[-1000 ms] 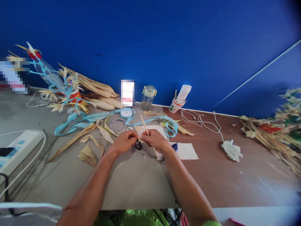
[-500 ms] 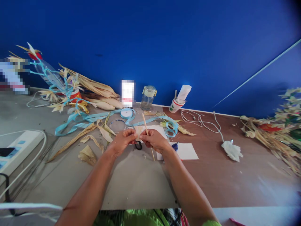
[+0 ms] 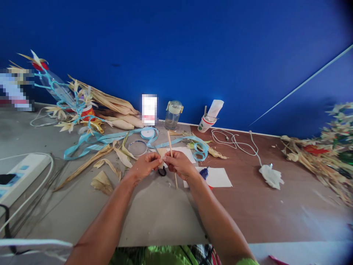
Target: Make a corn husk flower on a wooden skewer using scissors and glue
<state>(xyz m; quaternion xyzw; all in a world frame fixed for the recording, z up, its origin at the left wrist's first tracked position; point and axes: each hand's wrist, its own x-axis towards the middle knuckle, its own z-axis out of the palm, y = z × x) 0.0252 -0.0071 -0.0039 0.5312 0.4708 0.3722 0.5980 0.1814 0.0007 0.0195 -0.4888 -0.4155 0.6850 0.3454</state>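
My left hand (image 3: pixel 145 164) pinches a small pale piece of corn husk (image 3: pixel 163 154) at its edge. My right hand (image 3: pixel 181 164) is closed around a thin wooden stick (image 3: pixel 170 141), which stands nearly upright in its fingers. Both sets of fingertips meet at the husk. Under them, scissors lie on the table with a black handle loop (image 3: pixel 162 172) showing. Beside my right wrist is a blue tool, likely a glue gun (image 3: pixel 204 173), on white paper (image 3: pixel 220 178), partly hidden by my forearm.
Loose corn husks (image 3: pixel 102 183) and light-blue ribbon (image 3: pixel 82 145) spread to the left. Behind stand a lidded jar (image 3: pixel 173 116) and a paper cup (image 3: pixel 206 123). A power strip (image 3: pixel 24 176) lies left; a white cable (image 3: pixel 245 145) and husk bundle (image 3: pixel 306 158) lie right.
The stick has become more upright, its lower end shifting left. My fingertips have drawn closer together at the husk piece. The surroundings look unchanged.
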